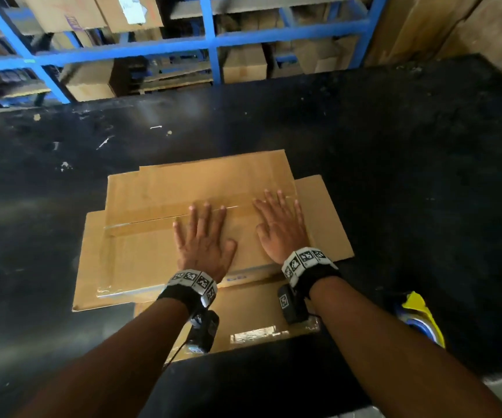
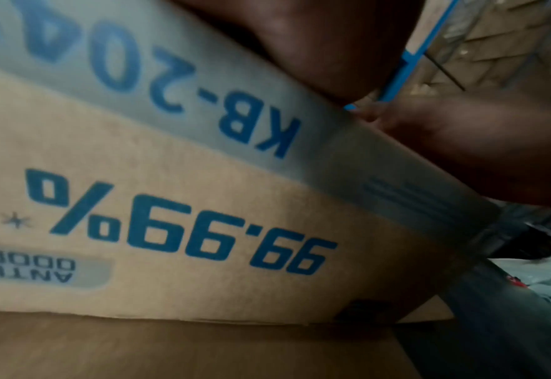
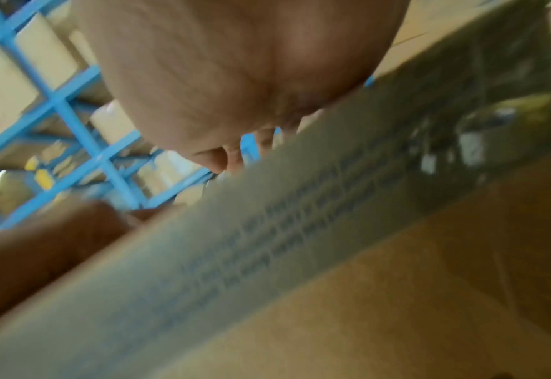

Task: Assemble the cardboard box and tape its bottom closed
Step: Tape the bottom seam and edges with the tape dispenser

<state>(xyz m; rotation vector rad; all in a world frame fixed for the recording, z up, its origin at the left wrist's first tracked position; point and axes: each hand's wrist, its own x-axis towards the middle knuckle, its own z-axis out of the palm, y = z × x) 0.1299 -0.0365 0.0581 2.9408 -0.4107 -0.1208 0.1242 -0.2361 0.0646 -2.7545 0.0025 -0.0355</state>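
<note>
A brown cardboard box (image 1: 153,191) stands on the black table (image 1: 394,146) with its two closed flaps facing up. A strip of clear tape (image 1: 141,226) runs along the seam between them. My left hand (image 1: 204,236) and right hand (image 1: 280,224) lie flat side by side on the right half of that face, fingers spread, fingertips reaching the tape. Loose flaps stick out at the left (image 1: 93,251), the right (image 1: 325,218) and the near side. The left wrist view shows the box's printed side (image 2: 170,230) under my palm (image 2: 316,38). The right wrist view is blurred, with my palm (image 3: 235,77) above the cardboard.
A tape roll in a yellow and blue holder (image 1: 420,316) sits at the table's near right edge. Blue metal racking (image 1: 213,40) stacked with cardboard boxes stands behind the table. Small scraps (image 1: 105,141) dot the far left of the table.
</note>
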